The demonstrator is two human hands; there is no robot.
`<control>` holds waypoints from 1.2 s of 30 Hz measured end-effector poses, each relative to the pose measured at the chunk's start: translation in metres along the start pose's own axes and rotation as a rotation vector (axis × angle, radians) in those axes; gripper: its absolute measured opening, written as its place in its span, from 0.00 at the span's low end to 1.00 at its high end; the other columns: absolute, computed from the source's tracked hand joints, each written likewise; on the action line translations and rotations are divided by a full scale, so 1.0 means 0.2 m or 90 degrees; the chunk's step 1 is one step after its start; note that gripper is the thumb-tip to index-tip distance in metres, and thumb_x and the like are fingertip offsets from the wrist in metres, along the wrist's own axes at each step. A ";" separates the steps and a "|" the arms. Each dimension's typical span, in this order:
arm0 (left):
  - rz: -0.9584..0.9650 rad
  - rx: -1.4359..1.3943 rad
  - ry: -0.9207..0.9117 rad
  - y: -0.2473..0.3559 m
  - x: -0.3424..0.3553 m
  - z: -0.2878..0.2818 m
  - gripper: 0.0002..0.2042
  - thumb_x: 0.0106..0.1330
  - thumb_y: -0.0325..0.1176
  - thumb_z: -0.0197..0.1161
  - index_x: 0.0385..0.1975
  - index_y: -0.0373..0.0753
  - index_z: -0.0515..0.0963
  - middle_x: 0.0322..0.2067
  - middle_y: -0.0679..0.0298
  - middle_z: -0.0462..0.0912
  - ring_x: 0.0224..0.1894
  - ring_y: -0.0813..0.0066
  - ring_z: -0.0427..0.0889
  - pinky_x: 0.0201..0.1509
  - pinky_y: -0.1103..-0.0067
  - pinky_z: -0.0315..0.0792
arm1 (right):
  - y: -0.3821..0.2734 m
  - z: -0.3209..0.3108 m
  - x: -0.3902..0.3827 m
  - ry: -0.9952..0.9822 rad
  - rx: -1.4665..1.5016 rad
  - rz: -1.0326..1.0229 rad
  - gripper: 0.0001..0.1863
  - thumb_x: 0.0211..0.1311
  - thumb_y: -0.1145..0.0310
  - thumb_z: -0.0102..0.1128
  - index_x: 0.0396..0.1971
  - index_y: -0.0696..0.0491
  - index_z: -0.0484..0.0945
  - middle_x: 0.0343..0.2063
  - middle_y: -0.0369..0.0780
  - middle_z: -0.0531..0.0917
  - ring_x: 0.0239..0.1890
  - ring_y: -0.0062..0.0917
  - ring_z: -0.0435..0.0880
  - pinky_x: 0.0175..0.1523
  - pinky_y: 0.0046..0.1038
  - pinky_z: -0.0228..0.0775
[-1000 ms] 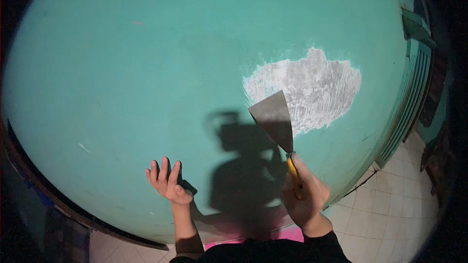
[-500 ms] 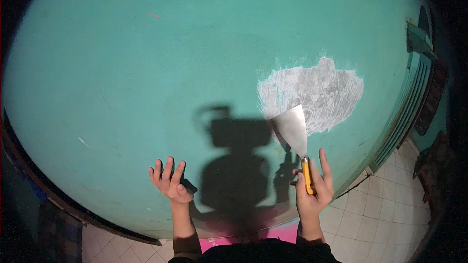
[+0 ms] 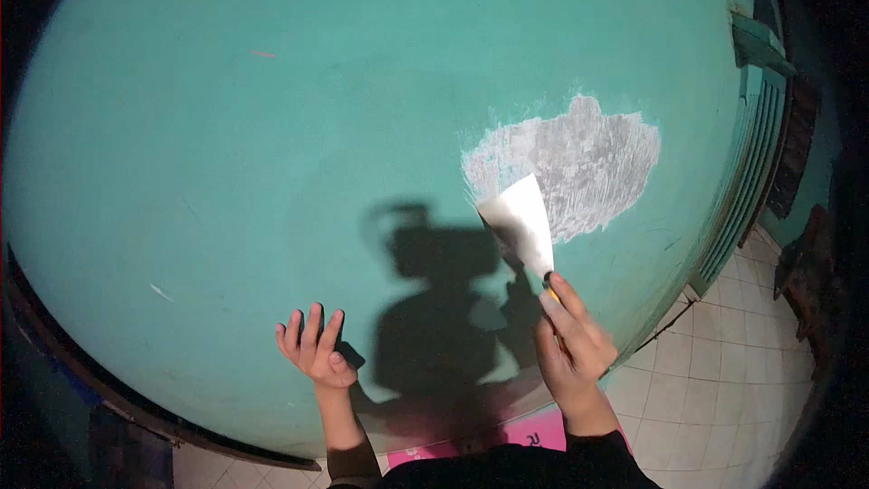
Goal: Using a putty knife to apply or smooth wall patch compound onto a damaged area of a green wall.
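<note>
My left hand (image 3: 321, 349) is held open near the teal wall (image 3: 208, 163) at the lower middle, palm toward me, fingers apart, holding nothing. My right hand (image 3: 575, 349) grips the handle of a putty knife (image 3: 523, 217), a wide metal blade on a yellow handle that is mostly hidden by my fingers. The shiny blade lies over the lower left part of a scraped pale grey patch (image 3: 588, 163); whether it touches the wall I cannot tell. Shadows of my head and arms fall on the wall between my hands.
Ribbed teal shutters (image 3: 742, 181) and a ledge (image 3: 759, 41) run along the right. Pale floor tiles (image 3: 697, 380) show below, with a pink sheet (image 3: 534, 426) under the wall. A dark irregular object (image 3: 804, 290) stands at the far right, and a dark edge curves along the lower left.
The fingers of my right hand, spread around the handle half a second ago, have closed on it. The blade has moved slightly up and left. My left hand stays open.
</note>
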State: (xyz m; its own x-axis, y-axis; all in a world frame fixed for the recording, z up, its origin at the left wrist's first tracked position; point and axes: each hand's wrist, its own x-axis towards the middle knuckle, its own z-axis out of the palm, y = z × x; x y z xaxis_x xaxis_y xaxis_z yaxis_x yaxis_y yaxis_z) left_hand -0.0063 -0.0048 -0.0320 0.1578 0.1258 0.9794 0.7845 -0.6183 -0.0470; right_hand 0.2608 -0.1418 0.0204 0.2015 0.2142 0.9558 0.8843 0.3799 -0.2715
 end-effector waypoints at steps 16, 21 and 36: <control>0.024 -0.005 -0.009 -0.02 -0.03 0.00 0.24 0.65 0.42 0.31 0.43 0.45 0.79 0.52 0.63 0.73 0.60 0.63 0.62 0.67 0.64 0.41 | -0.12 0.01 -0.05 0.018 -0.010 0.095 0.14 0.43 0.83 0.57 0.34 0.59 0.80 0.39 0.47 0.80 0.23 0.25 0.80 0.28 0.19 0.71; 0.023 0.023 -0.001 0.00 -0.03 0.01 0.23 0.65 0.42 0.31 0.44 0.46 0.78 0.52 0.63 0.73 0.60 0.62 0.62 0.66 0.63 0.42 | -0.09 0.00 -0.08 0.004 0.014 0.130 0.14 0.42 0.83 0.57 0.34 0.58 0.80 0.39 0.47 0.80 0.24 0.26 0.81 0.29 0.19 0.71; 0.019 0.034 0.006 0.00 -0.06 0.02 0.24 0.65 0.42 0.31 0.44 0.45 0.78 0.52 0.62 0.73 0.60 0.61 0.63 0.66 0.62 0.42 | -0.07 0.05 -0.08 0.001 0.023 0.142 0.13 0.42 0.83 0.58 0.32 0.58 0.80 0.40 0.47 0.80 0.26 0.28 0.81 0.30 0.21 0.72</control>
State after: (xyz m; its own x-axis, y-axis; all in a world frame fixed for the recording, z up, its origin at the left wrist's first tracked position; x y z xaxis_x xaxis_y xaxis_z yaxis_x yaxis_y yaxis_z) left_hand -0.0056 -0.0026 -0.0446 0.1766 0.1010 0.9791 0.8106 -0.5792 -0.0865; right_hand 0.2416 -0.1410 0.0075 0.3911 0.2947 0.8719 0.8022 0.3553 -0.4799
